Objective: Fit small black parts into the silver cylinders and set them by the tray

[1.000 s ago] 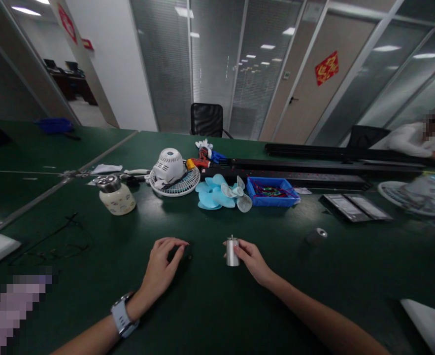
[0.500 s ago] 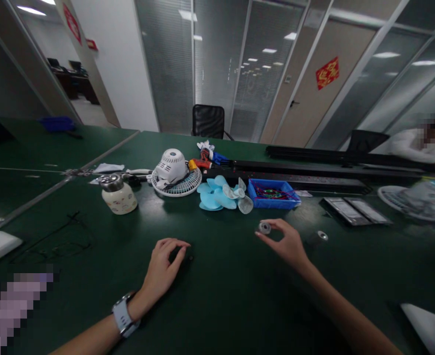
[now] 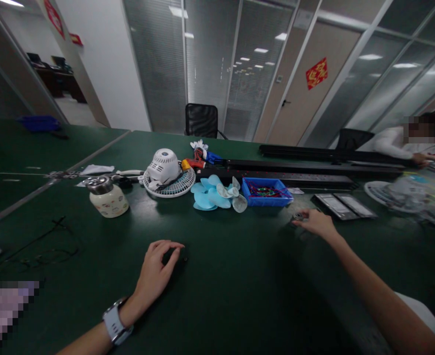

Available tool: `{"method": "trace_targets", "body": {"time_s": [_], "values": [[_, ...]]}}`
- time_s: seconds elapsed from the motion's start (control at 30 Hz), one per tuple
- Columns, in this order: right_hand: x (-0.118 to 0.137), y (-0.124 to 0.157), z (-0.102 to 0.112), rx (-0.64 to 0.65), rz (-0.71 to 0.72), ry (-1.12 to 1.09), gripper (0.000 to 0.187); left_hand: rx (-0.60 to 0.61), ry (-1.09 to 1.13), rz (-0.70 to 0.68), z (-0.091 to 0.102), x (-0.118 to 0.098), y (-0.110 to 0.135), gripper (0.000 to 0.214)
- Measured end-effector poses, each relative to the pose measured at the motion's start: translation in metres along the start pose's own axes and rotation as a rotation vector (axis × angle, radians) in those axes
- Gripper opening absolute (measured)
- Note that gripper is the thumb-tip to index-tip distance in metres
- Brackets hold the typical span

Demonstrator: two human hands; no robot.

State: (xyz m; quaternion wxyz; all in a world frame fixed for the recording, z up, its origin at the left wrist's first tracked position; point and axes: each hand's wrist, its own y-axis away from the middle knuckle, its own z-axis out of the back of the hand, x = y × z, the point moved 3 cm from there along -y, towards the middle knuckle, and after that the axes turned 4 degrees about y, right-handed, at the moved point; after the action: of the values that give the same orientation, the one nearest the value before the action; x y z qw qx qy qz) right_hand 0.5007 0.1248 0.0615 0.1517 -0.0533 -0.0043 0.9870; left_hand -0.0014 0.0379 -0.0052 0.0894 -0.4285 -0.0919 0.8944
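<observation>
My left hand (image 3: 157, 268) rests on the green table with its fingers loosely curved and thumb apart, holding nothing. A tiny dark piece (image 3: 185, 259), too small to name, lies by its thumb. Toward the right, my right hand (image 3: 318, 223) pinches a small round metal part (image 3: 297, 217) with a ringed end, low over the table. Whether the part touches the table, I cannot tell. Pale blue fan blades (image 3: 212, 193) and clear blades (image 3: 239, 203) lie between the hands, farther back. A blue tray (image 3: 267, 201) of coloured wires stands behind my right hand.
A white fan housing on its grille (image 3: 169, 185) and a cream jar (image 3: 109, 203) stand back left. Behind are a red drill (image 3: 198, 159) and long black rails (image 3: 294, 178). Flat dark panels (image 3: 345, 206) lie right. A person (image 3: 390, 143) sits far right.
My right hand has moved right and away from me with the round metal part, to where a metal cylinder stood, which it now hides. My left hand stays in place. The view has shifted slightly right.
</observation>
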Motion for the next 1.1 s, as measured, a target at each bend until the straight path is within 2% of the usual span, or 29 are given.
{"method": "trace_targets", "body": {"time_s": [0.2,0.27,0.3,0.37,0.43,0.47,0.53,0.6,0.67,0.77,0.87,0.97,1.03,1.1], "values": [[-0.008,-0.008,0.005,0.026,0.022,-0.021,0.044,0.009,0.002,0.035,0.001,-0.002,0.001,0.026],[-0.001,-0.004,0.012,0.003,0.024,-0.018,0.051,0.001,0.004,0.036,0.002,-0.004,0.001,0.026],[0.007,0.001,0.017,-0.048,0.038,-0.023,0.054,-0.002,0.005,0.035,0.002,-0.005,0.001,0.026],[0.038,0.020,0.028,-0.218,0.140,-0.078,0.055,-0.009,0.011,0.031,0.002,-0.007,0.000,0.026],[0.085,0.050,0.037,-0.378,0.364,-0.210,0.045,-0.018,0.019,0.023,0.003,-0.008,0.000,0.025],[0.113,0.067,0.038,-0.357,0.521,-0.291,0.040,-0.023,0.021,0.020,0.003,-0.008,0.000,0.026],[0.170,0.101,0.035,-0.217,0.808,-0.438,0.030,-0.029,0.022,0.024,0.002,-0.007,0.000,0.026],[0.218,0.128,0.028,-0.114,1.016,-0.512,0.031,-0.028,0.022,0.030,0.002,-0.005,0.000,0.027],[0.253,0.143,0.018,-0.094,1.122,-0.532,0.031,-0.032,0.024,0.025,0.001,-0.004,0.000,0.027],[0.282,0.150,0.001,-0.120,1.146,-0.536,0.027,-0.040,0.030,0.020,0.000,-0.004,0.000,0.026],[0.294,0.151,-0.009,-0.131,1.120,-0.553,0.021,-0.041,0.028,0.024,0.000,-0.005,0.000,0.025],[0.287,0.148,-0.005,-0.152,1.087,-0.579,0.018,-0.036,0.021,0.029,0.001,-0.006,0.000,0.025],[0.264,0.138,0.004,-0.212,1.017,-0.587,0.014,-0.032,0.019,0.036,0.002,-0.006,0.001,0.024],[0.222,0.120,0.015,-0.328,0.856,-0.580,0.011,-0.028,0.021,0.035,0.003,-0.005,0.001,0.024]]}}
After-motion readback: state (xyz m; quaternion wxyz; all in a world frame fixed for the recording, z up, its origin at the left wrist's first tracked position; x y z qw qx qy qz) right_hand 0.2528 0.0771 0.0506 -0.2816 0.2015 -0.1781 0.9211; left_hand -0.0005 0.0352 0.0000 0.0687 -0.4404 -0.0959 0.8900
